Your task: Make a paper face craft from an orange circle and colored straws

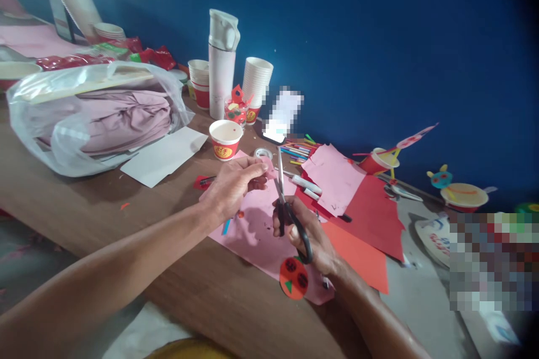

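Note:
Between the thumb and fingers of my left hand (236,186) is a small piece of pink paper (268,168). My right hand (309,230) grips scissors (290,216) by their black handles, blades pointing up and away from me. The blades are beside the pink piece; whether they touch it I cannot tell. Below both hands lies a larger pink sheet (252,235) on the table. An orange paper disc (293,279) with dark round eyes and a green triangle rests near the sheet's front edge, under my right wrist.
Behind the hands stand a paper cup (226,140), a tall white flask (221,67) and stacked cups (256,81). A plastic bag (105,118) with pink cloth fills the left. Coloured pens (298,151), markers (307,185) and red paper (374,219) lie to the right, before a blue wall.

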A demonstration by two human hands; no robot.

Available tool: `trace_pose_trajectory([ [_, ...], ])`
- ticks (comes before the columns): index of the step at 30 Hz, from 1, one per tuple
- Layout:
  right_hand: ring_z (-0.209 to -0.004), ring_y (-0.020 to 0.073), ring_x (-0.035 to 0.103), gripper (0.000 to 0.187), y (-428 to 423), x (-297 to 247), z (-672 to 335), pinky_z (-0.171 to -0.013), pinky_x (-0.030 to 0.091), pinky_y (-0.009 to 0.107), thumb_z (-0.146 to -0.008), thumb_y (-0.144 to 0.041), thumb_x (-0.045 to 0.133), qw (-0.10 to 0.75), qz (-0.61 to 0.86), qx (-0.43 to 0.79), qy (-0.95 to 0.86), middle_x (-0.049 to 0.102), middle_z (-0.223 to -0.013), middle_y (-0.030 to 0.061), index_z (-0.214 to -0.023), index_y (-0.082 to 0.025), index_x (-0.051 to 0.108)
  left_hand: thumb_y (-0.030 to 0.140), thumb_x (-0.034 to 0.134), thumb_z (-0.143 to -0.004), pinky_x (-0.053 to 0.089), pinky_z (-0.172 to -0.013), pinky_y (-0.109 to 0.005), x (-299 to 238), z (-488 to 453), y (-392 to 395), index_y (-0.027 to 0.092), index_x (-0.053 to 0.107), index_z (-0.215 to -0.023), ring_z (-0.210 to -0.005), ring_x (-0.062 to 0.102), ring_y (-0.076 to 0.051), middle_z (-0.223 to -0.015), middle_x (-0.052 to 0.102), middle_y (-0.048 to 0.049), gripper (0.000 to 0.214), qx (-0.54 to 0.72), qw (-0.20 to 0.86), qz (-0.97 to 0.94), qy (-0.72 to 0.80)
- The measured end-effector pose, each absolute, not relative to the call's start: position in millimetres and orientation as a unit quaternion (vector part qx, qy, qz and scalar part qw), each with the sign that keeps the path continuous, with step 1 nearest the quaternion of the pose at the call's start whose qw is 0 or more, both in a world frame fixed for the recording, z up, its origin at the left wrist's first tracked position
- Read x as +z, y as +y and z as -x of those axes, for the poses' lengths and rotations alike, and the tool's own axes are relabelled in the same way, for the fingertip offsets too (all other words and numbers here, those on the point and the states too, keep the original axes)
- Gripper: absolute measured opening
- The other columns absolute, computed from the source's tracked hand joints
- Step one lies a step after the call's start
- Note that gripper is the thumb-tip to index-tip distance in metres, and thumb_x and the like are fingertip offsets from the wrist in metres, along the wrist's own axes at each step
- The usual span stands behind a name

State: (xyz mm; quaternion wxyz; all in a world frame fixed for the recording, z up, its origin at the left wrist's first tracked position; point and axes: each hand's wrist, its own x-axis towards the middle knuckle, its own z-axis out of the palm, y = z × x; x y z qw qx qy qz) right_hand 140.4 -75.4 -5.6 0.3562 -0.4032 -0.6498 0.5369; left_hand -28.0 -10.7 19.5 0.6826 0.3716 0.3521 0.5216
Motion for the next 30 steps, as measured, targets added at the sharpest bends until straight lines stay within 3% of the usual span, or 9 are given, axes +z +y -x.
trace_pose_trajectory([
  [30, -0.071, 0.015, 0.05, 0.047, -77.2, -10.4, -139.9, -0.066, 0.041, 0.03, -0.077, -0.059, 0.055, 0.369, 0.402, 0.55, -0.632, 0.053, -0.081, 0.001, -0.104, -0.021, 0.046, 0.019, 0.063, -0.068, 0.045, -0.058, -0.023, 14.6, 23.3, -12.4, 0.012, 0.064, -0.064, -0.053, 0.054, -0.008, -0.058, 0.06, 0.0004, 0.008, 0.536, 0.635, -0.404, 0.383],
])
